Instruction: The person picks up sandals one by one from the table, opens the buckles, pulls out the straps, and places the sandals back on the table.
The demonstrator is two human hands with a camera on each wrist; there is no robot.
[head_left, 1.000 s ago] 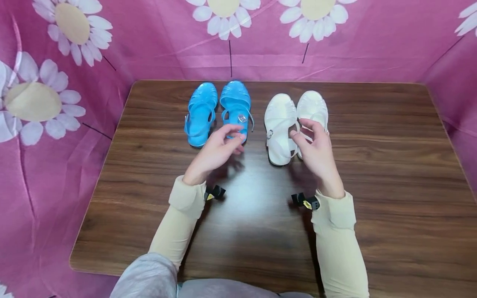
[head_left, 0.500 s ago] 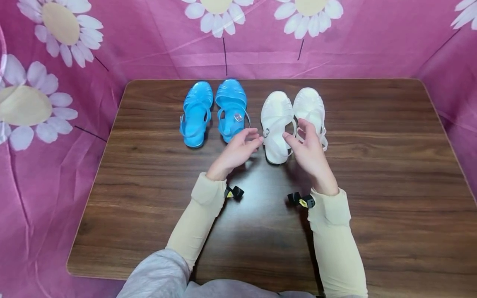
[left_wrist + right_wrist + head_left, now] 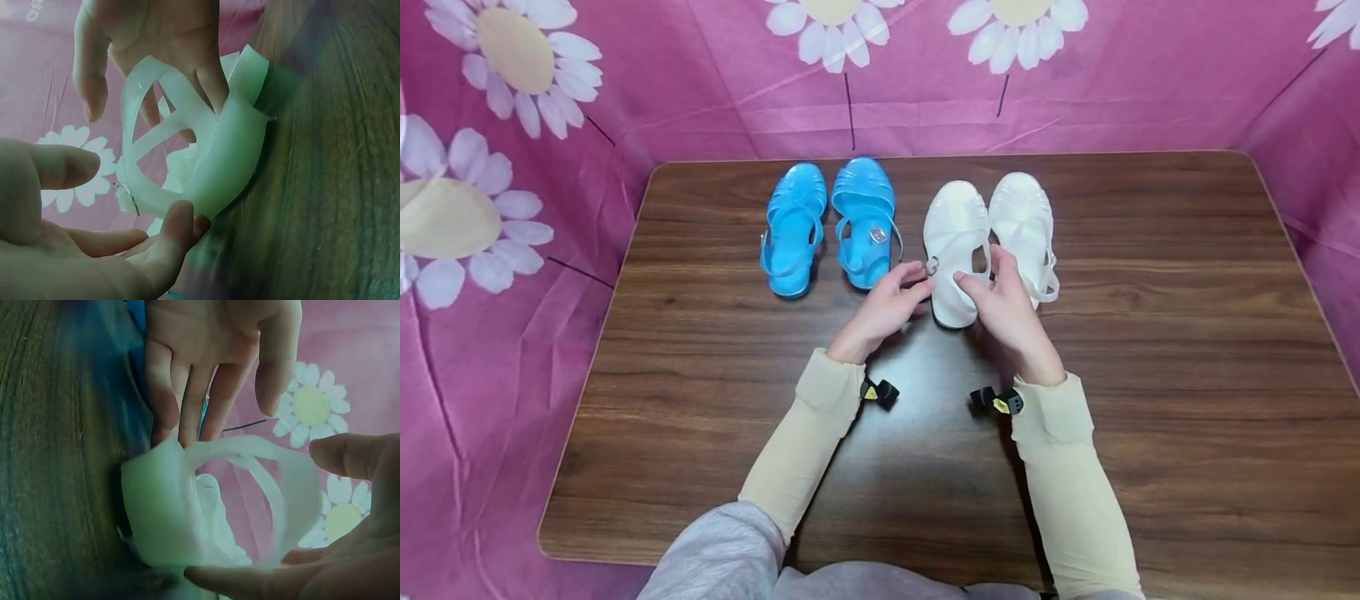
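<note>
A white jelly sandal [image 3: 957, 218] with a buckled strap lies toe-away on the wooden table, its heel toward the person. My left hand [image 3: 882, 315] is at its left side, thumb and fingers spread apart. In the left wrist view, its fingertips [image 3: 179, 215] are right at the sandal's side below the buckle. My right hand [image 3: 1013, 323] is on the other side, thumb over the heel strap in the head view. Seen from the right wrist, fingers [image 3: 219, 579] lie along the heel, while the thumb stands off it. The second white sandal [image 3: 1021, 204] lies just to the right.
A pair of blue sandals, one on the left [image 3: 795, 221] and one on the right [image 3: 863, 196], lies left of the white pair. Pink cloth [image 3: 925, 117] with daisies hangs behind the table [image 3: 1165, 333]. A small black camera is strapped at each wrist.
My left hand has moved right, from the right blue sandal to the left white one. My right hand has shifted left, from between the white sandals to the left one's heel.
</note>
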